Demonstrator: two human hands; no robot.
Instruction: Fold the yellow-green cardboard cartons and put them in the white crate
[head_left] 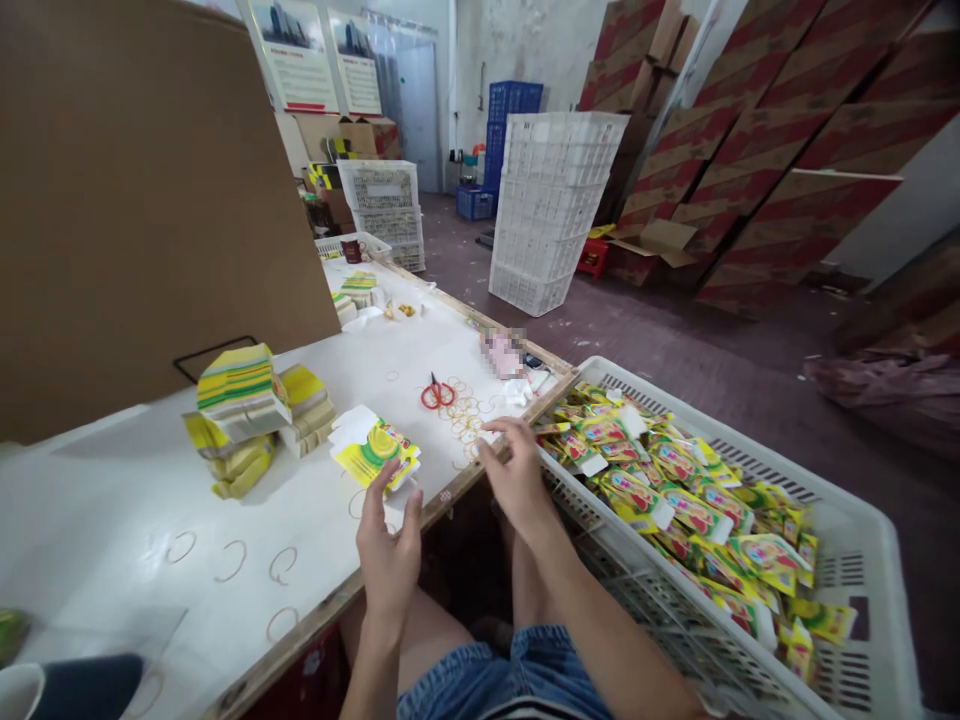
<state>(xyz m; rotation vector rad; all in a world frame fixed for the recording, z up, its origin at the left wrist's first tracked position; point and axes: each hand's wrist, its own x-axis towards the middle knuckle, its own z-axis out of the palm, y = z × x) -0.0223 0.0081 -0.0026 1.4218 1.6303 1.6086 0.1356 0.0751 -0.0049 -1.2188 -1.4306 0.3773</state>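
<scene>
My left hand (pixel 391 545) is open, thumb and fingers apart, at the table's front edge. Just beyond its fingertips lies a flattened yellow carton (pixel 367 455) with white flaps; I cannot tell whether the fingers touch it. My right hand (pixel 521 485) hovers at the table edge, thumb and forefinger spread, with nothing visible between them. Close to it is a loose heap of rubber bands (pixel 463 415), with red-handled scissors (pixel 437 393) behind. Bundled stacks of flat cartons (pixel 244 395) rest farther left.
A white plastic crate (pixel 874 530) full of yellow packets (pixel 675 470) stands at my right. Single rubber bands (pixel 230 562) are scattered on the white table (pixel 112 520). A large cardboard sheet (pixel 150 200) rises at the left. Stacked white crates (pixel 551 205) and cartons (pixel 697 150) stand behind.
</scene>
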